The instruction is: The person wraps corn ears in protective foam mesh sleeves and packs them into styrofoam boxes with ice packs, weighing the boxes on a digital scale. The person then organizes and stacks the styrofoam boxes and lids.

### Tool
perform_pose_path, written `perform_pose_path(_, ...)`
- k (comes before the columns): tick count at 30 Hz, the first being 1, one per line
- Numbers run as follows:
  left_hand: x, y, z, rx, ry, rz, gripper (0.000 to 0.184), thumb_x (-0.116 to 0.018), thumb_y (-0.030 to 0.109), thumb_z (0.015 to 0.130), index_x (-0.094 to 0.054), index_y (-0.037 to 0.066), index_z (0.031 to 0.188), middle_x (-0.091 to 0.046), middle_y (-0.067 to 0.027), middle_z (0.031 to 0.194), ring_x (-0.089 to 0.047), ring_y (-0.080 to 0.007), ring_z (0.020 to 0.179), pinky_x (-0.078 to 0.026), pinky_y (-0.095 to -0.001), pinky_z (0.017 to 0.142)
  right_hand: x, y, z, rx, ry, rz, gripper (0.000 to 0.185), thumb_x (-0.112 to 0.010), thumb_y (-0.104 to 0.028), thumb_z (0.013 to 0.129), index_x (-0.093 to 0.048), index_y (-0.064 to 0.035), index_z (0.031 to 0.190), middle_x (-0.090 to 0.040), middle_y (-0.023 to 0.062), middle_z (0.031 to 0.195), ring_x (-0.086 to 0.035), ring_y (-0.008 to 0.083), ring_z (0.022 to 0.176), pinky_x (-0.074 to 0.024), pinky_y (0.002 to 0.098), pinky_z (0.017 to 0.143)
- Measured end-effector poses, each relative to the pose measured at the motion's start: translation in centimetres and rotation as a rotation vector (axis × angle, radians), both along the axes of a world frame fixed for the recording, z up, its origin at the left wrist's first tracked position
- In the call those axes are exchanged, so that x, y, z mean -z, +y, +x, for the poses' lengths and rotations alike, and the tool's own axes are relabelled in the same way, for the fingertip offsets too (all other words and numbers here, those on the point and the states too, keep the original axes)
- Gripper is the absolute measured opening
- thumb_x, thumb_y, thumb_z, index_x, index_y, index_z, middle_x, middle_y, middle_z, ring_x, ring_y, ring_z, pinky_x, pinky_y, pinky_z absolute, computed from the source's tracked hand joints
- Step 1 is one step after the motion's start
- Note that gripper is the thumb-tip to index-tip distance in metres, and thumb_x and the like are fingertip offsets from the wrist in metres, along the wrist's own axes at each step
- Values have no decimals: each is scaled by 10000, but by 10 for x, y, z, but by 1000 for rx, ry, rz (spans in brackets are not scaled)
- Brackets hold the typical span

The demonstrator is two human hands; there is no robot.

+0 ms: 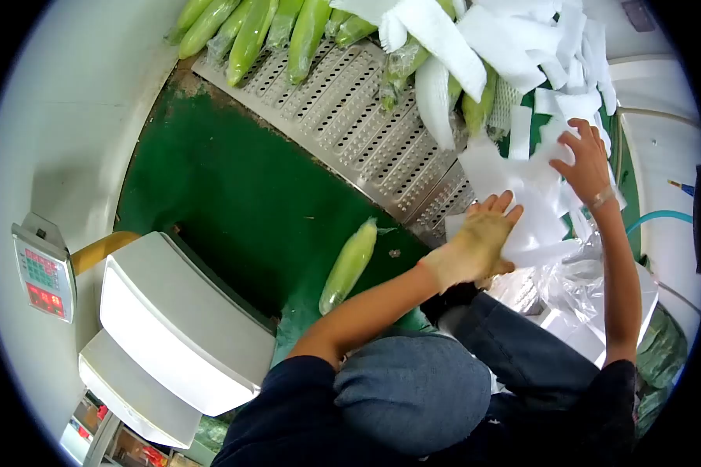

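My left hand (479, 243), in a pale thin glove, reaches over white foam sheets (526, 198) with its fingers spread. To the right, my right hand (586, 165) hovers at the pile's edge, fingers curved and apart; whether it touches the foam I cannot tell. A long green gourd (350, 265) in clear film lies alone on the green floor, left of my left forearm. More film-wrapped gourds (310, 39) lie in a row on the perforated metal panel (350, 124). Foam pieces (444, 47) cover some of them.
White foam boxes (171, 327) stand at the lower left, near a scale display (45, 274). Clear plastic bags (572, 288) lie below my right hand. A blue hose (662, 215) and dark green bags (662, 346) are at the right. Green floor (210, 171) spreads on the left.
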State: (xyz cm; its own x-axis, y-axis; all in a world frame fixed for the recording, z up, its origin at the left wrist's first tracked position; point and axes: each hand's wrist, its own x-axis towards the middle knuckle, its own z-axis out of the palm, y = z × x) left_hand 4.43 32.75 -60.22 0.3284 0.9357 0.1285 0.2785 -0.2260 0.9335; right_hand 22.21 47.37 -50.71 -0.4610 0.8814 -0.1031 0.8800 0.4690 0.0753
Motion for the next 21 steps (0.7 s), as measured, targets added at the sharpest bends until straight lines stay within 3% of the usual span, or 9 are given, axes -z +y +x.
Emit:
perform_pose_path(2, 3, -12, -50, -162, -29, 105, 682, -771, 169, 607, -479, 3, 1200, -482, -221, 1233, -453, -352, 1159, -369, -424, 962, -28, -13, -23, -46, 90, 44, 299, -761, -66, 602, -538, -29, 799, -508, 114, 1034, -473, 314, 1001, -415, 397, 837)
perform_pose_path(4, 11, -43, -100, -559, 293, -203, 675, -769, 160, 610, -466, -11, 1189, -524, -198, 1110, -485, -354, 1063, -399, -426, 914, -37, -31, -45, -107, 266, 6, 302, -764, -62, 623, -520, -13, 794, -513, 108, 916, -505, 298, 826, -439, 348, 724)
perform_pose_path(7, 55, -117, -111, -381, 677, -661, 731, -788, 337, 574, -488, 24, 1163, -545, -178, 1055, -531, -321, 1012, -456, -389, 843, -24, -49, -95, -2, 593, -51, 273, -750, -90, 696, -517, 2, 804, -508, 104, 794, -475, 250, 643, -425, 302, 611)
perform_pose_path(10, 61, -120, -104, -348, 597, -718, 623, -778, 310, 599, -521, 40, 1098, -583, -168, 1012, -587, -311, 923, -491, -380, 773, 41, -60, -129, 287, 985, -301, 304, -631, -130, 833, -457, -33, 1063, -484, 36, 741, -422, 112, 646, -374, 254, 588)
perform_pose_path(11, 54, -108, -107, -500, 422, -738, 582, -770, 295, 612, -526, 37, 1074, -602, -164, 981, -603, -321, 883, -497, -386, 751, 40, -64, -144, 411, 760, -476, 323, -615, -137, 843, -449, -64, 1111, -470, 36, 695, -428, 117, 609, -377, 280, 563)
perform_pose_path(12, 48, -96, -111, -646, 244, -760, 542, -762, 279, 626, -532, 34, 1051, -620, -160, 949, -619, -330, 843, -503, -392, 729, 70, -72, -142, 305, 750, -491, 327, -604, -127, 844, -455, -85, 1132, -457, 55, 661, -433, 150, 573, -379, 311, 543)
perform_pose_path(14, 47, -60, -135, -728, 197, -645, 550, -746, 280, 640, -515, 20, 1066, -633, -175, 934, -622, -357, 838, -501, -409, 744, 137, -92, -125, 250, 654, -597, 325, -571, -105, 840, -428, -69, 1129, -541, 155, 693, -560, 293, 602, -427, 393, 560)
perform_pose_path(17, 57, 14, -177, -763, 251, -539, 544, -719, 365, 649, -541, 15, 1025, -637, -191, 923, -628, -351, 833, -507, -409, 739, 160, -113, -123, 198, -84, -532, 314, -547, -64, 791, -452, -79, 1090, -586, 157, 821, -597, 342, 712, -489, 450, 669)
perform_pose_path(21, 64, 93, -189, -585, 434, -485, 536, -717, 388, 656, -564, 14, 1007, -625, -189, 986, -617, -356, 876, -491, -406, 793, 167, -123, -135, 133, -28, -201, 386, -535, -49, 762, -456, -101, 1136, -544, 153, 1000, -582, 344, 836, -491, 431, 720)
